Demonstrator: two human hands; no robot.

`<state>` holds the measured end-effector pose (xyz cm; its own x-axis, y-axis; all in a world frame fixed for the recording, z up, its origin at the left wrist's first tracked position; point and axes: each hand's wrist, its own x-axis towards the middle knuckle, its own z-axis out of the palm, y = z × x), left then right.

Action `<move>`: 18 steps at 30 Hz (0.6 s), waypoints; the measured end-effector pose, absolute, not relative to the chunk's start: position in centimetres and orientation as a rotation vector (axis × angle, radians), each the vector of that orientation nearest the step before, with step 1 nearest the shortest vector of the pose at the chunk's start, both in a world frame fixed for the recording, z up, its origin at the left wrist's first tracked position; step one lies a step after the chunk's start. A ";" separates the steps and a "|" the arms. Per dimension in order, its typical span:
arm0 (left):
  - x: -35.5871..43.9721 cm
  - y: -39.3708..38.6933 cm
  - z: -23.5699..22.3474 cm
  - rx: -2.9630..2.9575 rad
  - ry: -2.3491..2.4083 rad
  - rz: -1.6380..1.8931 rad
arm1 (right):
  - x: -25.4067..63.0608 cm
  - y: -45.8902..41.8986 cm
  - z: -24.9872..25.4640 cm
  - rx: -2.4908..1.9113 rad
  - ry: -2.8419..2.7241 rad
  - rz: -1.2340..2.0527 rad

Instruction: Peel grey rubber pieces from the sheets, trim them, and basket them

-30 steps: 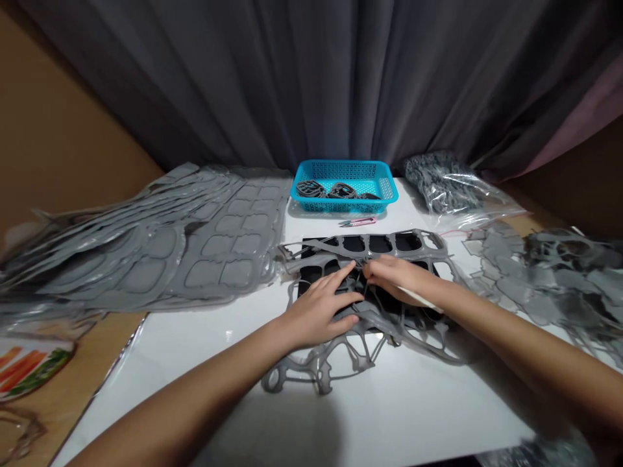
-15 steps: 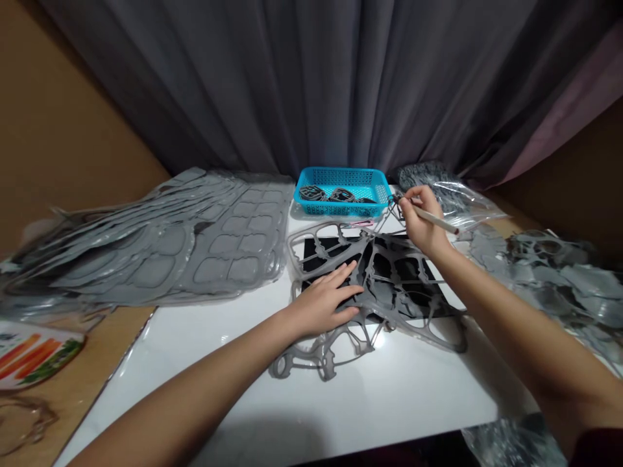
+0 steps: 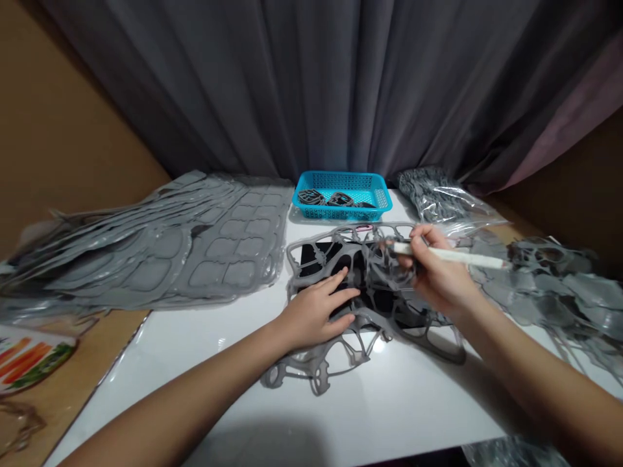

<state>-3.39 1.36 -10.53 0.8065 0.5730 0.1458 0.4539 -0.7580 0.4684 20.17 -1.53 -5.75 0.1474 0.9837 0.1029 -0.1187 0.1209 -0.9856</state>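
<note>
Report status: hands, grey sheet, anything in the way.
Left hand spread on grey cut-out sheet. Right hand gripping white stick. Pink snips at sheet's far edge.

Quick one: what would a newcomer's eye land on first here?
The bright blue basket in front of the dark curtain would likely stand out first. Nearer, the left hand lies spread on grey cut-out webbing over a black mat, and the right hand to its right holds a pale slender tool.

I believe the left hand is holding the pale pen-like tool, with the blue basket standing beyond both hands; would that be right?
Not quite: the head view shows the pale pen-like tool in the right hand, while the left hand lies spread on the grey cut-out sheet. The blue basket does stand beyond both hands.
</note>
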 end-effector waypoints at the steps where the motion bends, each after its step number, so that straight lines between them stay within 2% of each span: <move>1: -3.4 1.2 -10.2 2.497 0.779 0.500 | 19.5 -2.4 -5.9 -1.025 -0.989 1.265; 3: -3.4 0.7 -9.5 2.269 0.786 0.723 | 18.4 -3.8 -6.1 -0.928 -0.860 1.481; 6: -3.1 0.2 -8.8 1.928 0.758 0.925 | 17.7 -5.0 -6.3 -0.833 -0.734 1.616; 10: -2.4 -0.1 -8.7 1.749 0.859 0.979 | 17.3 -5.6 -6.4 -0.757 -0.686 1.731; 18: -1.9 -0.2 -8.0 1.753 0.971 0.984 | 17.3 -6.3 -6.5 -0.687 -0.674 1.815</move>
